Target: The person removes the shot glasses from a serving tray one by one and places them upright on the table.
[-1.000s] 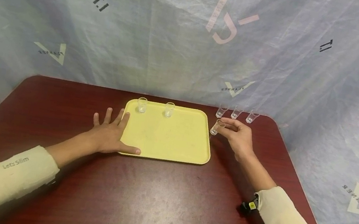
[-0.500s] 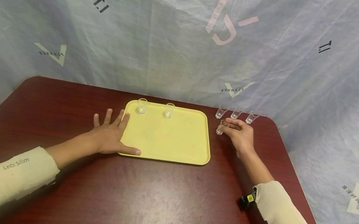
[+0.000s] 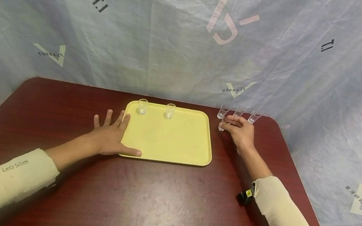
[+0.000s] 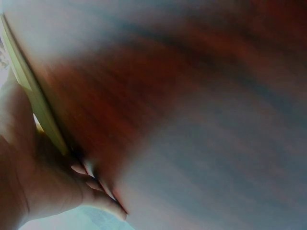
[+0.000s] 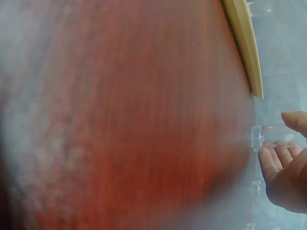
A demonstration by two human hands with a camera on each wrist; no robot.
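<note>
A yellow tray (image 3: 169, 139) lies on the dark red table, with two clear shot glasses (image 3: 142, 107) standing along its far edge. My left hand (image 3: 111, 137) rests with spread fingers over the tray's left side, its thumb along the near left corner. Just beyond the tray's right edge, my right hand (image 3: 242, 134) pinches another shot glass (image 3: 222, 126) between thumb and fingers. In the right wrist view this shot glass (image 5: 259, 136) is upright, its base close to the tabletop. Three more shot glasses (image 3: 222, 112) stand behind that hand, one partly hidden by it.
The red-brown table (image 3: 152, 203) ends at a back edge right behind the three shot glasses. A grey printed curtain (image 3: 125, 41) hangs behind the table and around its sides. A black device with a yellow mark (image 3: 245, 196) sits at the right wrist.
My right hand has carried its shot glass slightly right, away from the tray, then a little farther back toward the three glasses. The left hand and the tray have stayed put.
</note>
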